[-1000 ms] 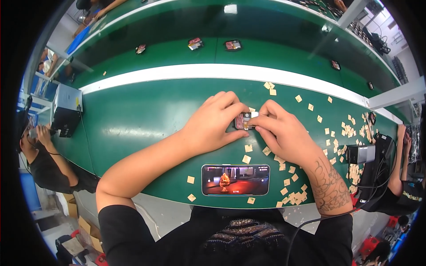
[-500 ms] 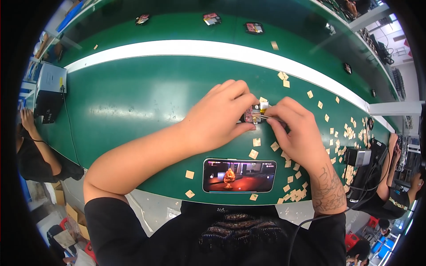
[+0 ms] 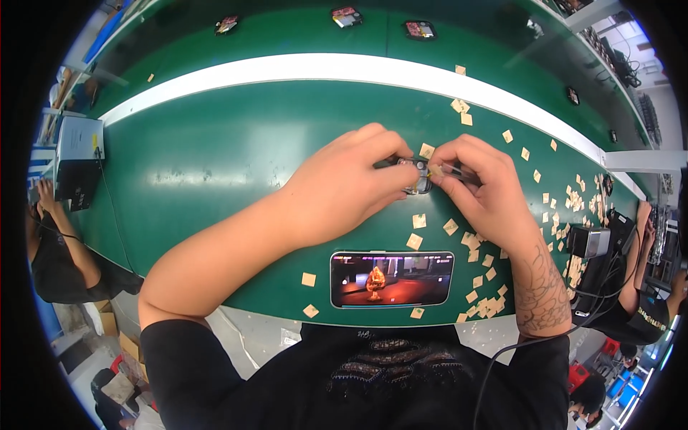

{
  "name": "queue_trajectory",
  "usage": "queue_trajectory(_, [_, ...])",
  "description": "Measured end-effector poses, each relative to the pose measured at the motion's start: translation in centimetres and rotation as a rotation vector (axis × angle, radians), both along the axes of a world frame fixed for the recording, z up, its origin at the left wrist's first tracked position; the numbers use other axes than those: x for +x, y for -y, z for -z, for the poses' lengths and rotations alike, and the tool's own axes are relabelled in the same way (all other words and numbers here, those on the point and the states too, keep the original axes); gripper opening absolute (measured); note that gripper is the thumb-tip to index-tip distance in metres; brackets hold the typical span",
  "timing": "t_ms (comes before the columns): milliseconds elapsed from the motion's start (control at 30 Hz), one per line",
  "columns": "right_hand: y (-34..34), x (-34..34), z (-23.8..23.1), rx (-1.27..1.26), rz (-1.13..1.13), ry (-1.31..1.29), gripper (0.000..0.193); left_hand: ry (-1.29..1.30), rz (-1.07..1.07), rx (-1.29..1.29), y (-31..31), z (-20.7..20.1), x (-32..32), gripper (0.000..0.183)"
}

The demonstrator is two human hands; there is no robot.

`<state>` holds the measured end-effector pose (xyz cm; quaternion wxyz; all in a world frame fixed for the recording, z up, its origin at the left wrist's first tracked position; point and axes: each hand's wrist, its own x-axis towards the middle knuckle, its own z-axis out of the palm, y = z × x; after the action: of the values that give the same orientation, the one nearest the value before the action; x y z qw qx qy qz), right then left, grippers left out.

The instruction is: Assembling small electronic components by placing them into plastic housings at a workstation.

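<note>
Holding a small circuit-board module (image 3: 423, 183) over the green worktop (image 3: 201, 143): left hand (image 3: 351, 175) clamped on its sides, right hand (image 3: 479, 183) pinching some slim tool (image 3: 464, 174) alongside. Probably light, stiff, fragile; I'd grip the edges.

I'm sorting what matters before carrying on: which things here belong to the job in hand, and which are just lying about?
In the job:
small black-cased device, gripped by the left hand, with the right hand at its edge
probably the similar devices beyond the white strip

Seemingly lying about:
lit phone
scattered pale squares, though their use is unclear
</note>
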<state>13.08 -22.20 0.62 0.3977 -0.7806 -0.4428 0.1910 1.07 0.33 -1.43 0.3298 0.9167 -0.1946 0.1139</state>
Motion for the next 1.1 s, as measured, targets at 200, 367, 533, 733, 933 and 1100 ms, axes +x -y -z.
queue_trajectory(200, [0.5,-0.1,-0.7,0.004,-0.020,-0.068,0.019,0.087,-0.006,0.155,-0.1,-0.3,-0.3,0.030])
queue_trajectory(367, [0.8,0.3,-0.8,-0.015,-0.059,0.010,0.021,0.102,-0.004,0.256,0.3,-0.2,-0.6,0.030])
queue_trajectory(533, [-0.1,-1.8,-1.1,-0.032,-0.016,0.202,0.025,0.107,-0.009,0.231,0.4,-0.3,-0.5,0.029])
queue_trajectory(733, [-0.2,-2.0,0.5,0.064,0.077,0.038,0.022,0.071,-0.041,0.072,0.5,-0.1,-0.3,0.034])
queue_trajectory(933, [-0.3,-2.5,0.4,0.011,0.131,0.058,0.020,0.074,-0.050,-0.006,0.7,-0.1,-0.5,0.046])
queue_trajectory(1100, [-1.3,-3.3,-0.6,-0.043,0.174,0.136,0.014,0.050,-0.068,-0.026,0.8,0.2,-0.6,0.047])
